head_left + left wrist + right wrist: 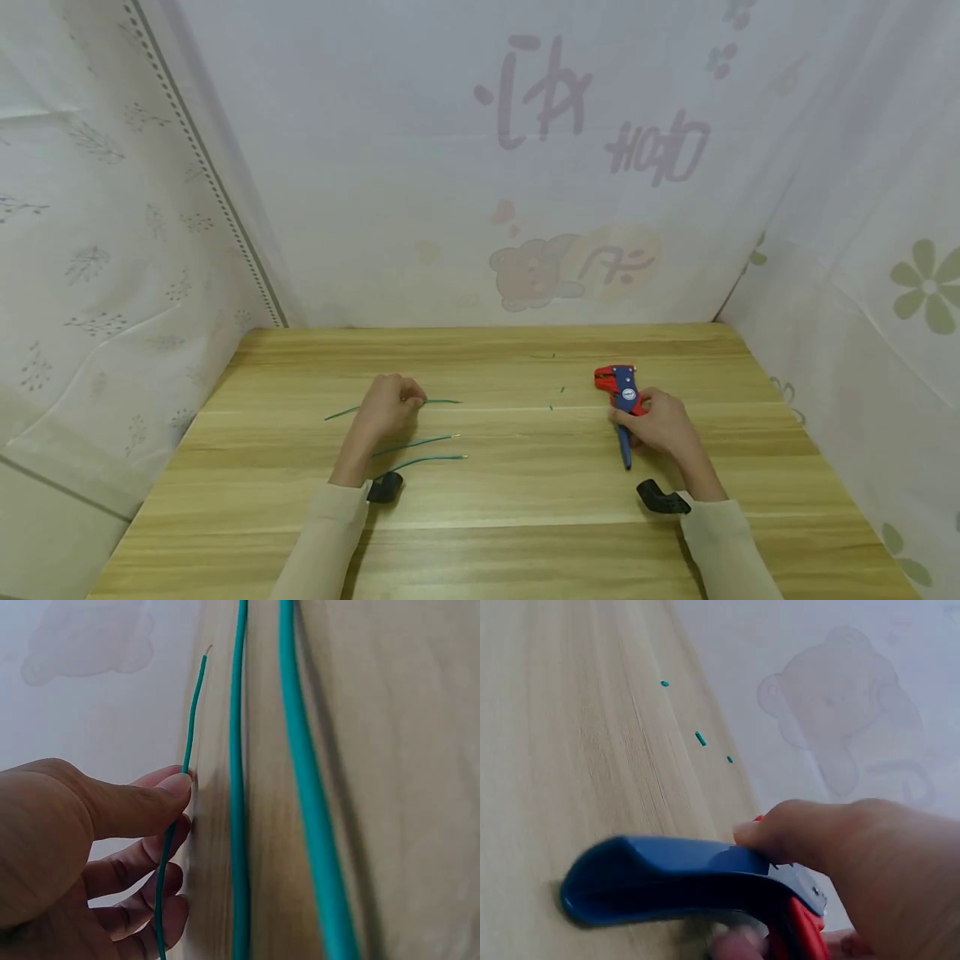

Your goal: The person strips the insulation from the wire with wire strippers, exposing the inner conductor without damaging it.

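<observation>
My left hand point(387, 406) pinches a thin green wire point(192, 712) between thumb and fingers; its far tip shows a short bare end. Two more green wires point(420, 443) point(238, 787) lie on the table nearer to me, roughly parallel, with bare tips pointing right. On the right side, my right hand point(663, 423) grips a red and blue wire stripper point(627, 395) around its middle, thumb on the near side. Its red jaws point away from me, and the blue handle point(675, 859) angles back toward me, low over the wood.
Several small green insulation scraps point(562, 389) point(700, 738) lie on the wooden table point(525, 492) between the hands, toward the back. Patterned white cloth point(390, 208) hangs behind the table and along both sides. Each wrist carries a black camera mount point(386, 487).
</observation>
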The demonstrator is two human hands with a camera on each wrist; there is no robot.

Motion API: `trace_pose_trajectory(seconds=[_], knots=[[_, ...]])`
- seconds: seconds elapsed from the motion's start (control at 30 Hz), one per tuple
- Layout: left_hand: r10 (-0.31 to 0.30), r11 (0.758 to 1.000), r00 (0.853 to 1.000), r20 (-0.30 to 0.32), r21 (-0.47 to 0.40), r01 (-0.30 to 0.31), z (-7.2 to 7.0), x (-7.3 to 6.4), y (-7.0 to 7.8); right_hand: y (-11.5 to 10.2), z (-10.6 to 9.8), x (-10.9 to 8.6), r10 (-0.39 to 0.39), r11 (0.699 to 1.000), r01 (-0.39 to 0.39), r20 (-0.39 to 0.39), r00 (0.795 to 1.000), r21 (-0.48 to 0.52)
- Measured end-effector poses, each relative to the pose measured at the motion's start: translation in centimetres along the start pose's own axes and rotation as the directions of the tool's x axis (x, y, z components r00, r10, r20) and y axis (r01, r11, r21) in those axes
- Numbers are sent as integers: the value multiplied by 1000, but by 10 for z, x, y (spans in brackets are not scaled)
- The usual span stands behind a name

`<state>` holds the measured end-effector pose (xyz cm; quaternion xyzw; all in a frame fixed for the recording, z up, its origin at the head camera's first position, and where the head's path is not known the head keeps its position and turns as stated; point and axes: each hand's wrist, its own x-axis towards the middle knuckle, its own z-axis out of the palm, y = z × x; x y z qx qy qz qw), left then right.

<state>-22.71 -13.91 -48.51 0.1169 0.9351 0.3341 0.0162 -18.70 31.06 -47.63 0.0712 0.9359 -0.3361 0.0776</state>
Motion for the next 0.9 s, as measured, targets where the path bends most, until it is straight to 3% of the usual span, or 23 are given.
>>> trace_pose_trajectory(seconds=[0.17, 0.5, 0.63, 0.9], knots=[[14, 999, 999, -40, 41, -13, 4, 0, -1, -6, -4, -5, 11, 988, -20, -64, 998, -153], [40, 993, 995, -91, 114, -29, 7, 3, -1, -9, -8, -3, 28, 974, -46, -84, 996, -223], [47, 994, 996, -78, 101, -39, 6, 6, 0, -6, -9, -1, 41, 970, -59, -82, 996, -237], [0, 1000, 998, -59, 21, 1, 0, 2, 2, -2, -13, -1, 34, 968, -44, -44, 998, -247]])
